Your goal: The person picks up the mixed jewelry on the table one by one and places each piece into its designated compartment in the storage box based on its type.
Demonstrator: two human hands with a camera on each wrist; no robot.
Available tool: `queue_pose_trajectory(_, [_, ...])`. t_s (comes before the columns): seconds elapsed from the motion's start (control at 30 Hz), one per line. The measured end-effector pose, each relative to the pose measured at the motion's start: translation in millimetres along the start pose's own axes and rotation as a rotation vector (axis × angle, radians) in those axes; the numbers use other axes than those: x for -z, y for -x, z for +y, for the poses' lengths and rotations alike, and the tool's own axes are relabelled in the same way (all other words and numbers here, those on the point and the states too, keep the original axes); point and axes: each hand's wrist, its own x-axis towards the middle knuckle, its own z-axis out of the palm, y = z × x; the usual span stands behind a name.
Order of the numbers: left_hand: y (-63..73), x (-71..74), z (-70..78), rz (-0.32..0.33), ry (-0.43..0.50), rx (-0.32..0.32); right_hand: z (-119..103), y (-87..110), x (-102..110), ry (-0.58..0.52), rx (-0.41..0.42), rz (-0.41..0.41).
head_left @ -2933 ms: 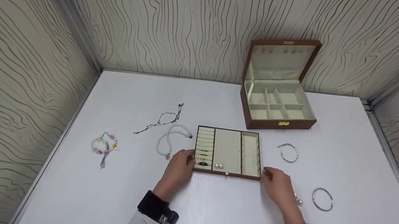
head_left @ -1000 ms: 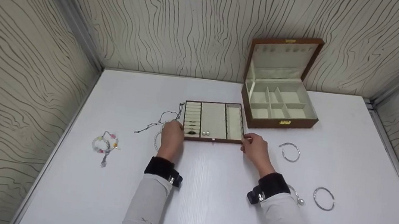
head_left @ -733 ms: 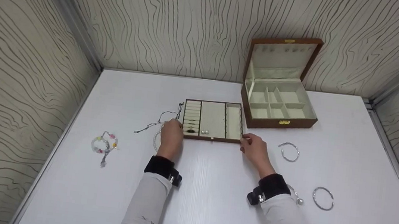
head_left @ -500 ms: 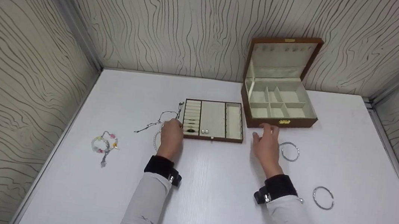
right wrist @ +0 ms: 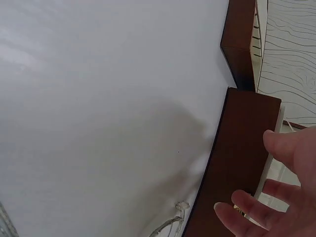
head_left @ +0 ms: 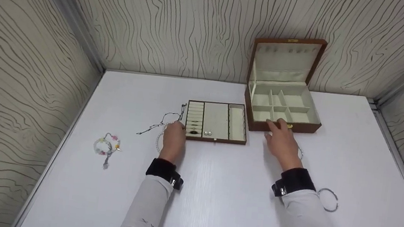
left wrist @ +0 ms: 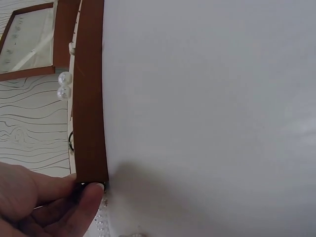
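Note:
A brown jewelry tray [head_left: 215, 141] lies on the table, with ring rolls on its left and a pair of pearl earrings [head_left: 207, 133] on its middle panel. My left hand [head_left: 174, 139] pinches the tray's front left corner; in the left wrist view, thumb and finger meet there. To the right, a jewelry box [head_left: 285, 127] stands with its lid up, showing several cream compartments. My right hand [head_left: 284, 145] is at the box's front wall, fingers loosely spread near the gold clasp [head_left: 289, 126]. In the right wrist view the fingers [right wrist: 256, 210] hold nothing.
A chain necklace [head_left: 153, 126] and a pearl necklace [head_left: 158, 143], partly hidden by my left hand, lie left of the tray. Farther left is a beaded bracelet [head_left: 101, 147]. Silver bangles [head_left: 332, 208] lie to the right, one mostly behind my right hand. A patterned wall [head_left: 181, 27] rises behind.
Both hands slid the tray back and left, beside the box. My right hand then let go and moved right to the box's front. The left hand stayed at the tray's corner.

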Motion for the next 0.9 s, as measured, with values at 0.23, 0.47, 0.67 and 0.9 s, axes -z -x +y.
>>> queue_pose_trajectory(0.23, [2.5, -0.7, -1.2, -0.035, 0.06, 0.024, 5.0, 12.5, 4.2, -0.033, 0.068, -0.024])
queue_pose_trajectory(0.47, [5.8, 1.3, -0.9, -0.046, 0.081, 0.034, 10.4, 25.4, 3.5, -0.119, 0.136, -0.048])
queue_pose_trajectory(0.67, [7.2, 4.8, -3.6, -0.025, 0.084, 0.047, 6.2, 29.4, -4.2, -0.176, 0.172, 0.002])
queue_pose_trajectory(0.9, [7.7, 7.1, -8.0, -0.007, 0.044, 0.053, -8.2, 45.6, -0.6, -0.162, 0.16, -0.033])
